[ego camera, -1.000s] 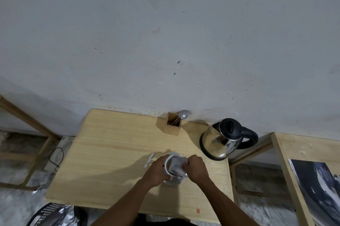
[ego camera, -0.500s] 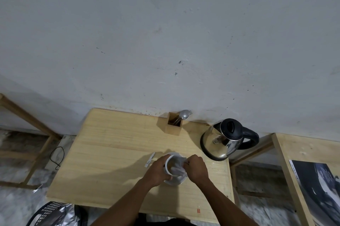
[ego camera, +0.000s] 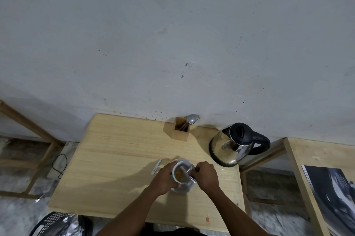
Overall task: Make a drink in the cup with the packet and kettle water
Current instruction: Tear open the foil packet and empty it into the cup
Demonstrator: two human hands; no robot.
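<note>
A white cup (ego camera: 179, 173) stands on a white saucer (ego camera: 185, 188) near the front of the wooden table (ego camera: 119, 158). Orange-brown powder lies in the cup's bottom. My left hand (ego camera: 163, 180) wraps the cup's left side. My right hand (ego camera: 206, 176) holds a silvery packet (ego camera: 189, 173) tilted over the cup's right rim. The steel kettle (ego camera: 233, 144) with a black lid and handle stands at the back right, apart from both hands.
A wooden holder (ego camera: 180, 129) with a spoon and fork stands by the wall. A torn silvery strip (ego camera: 156, 166) lies left of the cup. A second table (ego camera: 315, 158) with a dark print is at the right. A black basket (ego camera: 53, 223) sits below left.
The packet, earlier covering the cup's mouth, has shifted to the right rim. The powder inside the cup is now exposed. Both hands stay at the cup.
</note>
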